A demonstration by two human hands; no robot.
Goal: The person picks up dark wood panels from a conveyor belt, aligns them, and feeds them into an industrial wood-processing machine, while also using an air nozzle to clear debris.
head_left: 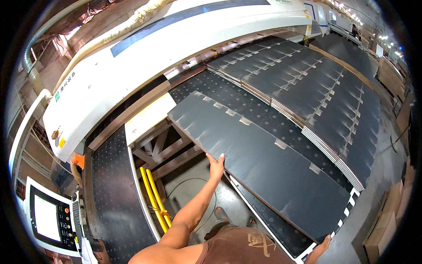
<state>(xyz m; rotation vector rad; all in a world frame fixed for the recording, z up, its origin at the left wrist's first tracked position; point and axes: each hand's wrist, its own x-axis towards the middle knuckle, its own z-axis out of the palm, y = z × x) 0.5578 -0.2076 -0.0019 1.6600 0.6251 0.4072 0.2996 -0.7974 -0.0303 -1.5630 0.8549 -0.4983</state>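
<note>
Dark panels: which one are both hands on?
The separate panel on the near side: left hand at its near long edge, right hand at its near right corner. The other panels lie stacked beyond it, untouched.

The dotted black table [214, 86] bears stacked dark panels [293, 93] and a long dark board [259, 160] overhanging its edge.

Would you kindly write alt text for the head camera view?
A person's left hand and right hand grip a long dark board at its near edge and right corner; stacked dark boards lie beyond, near a white machine.
</note>
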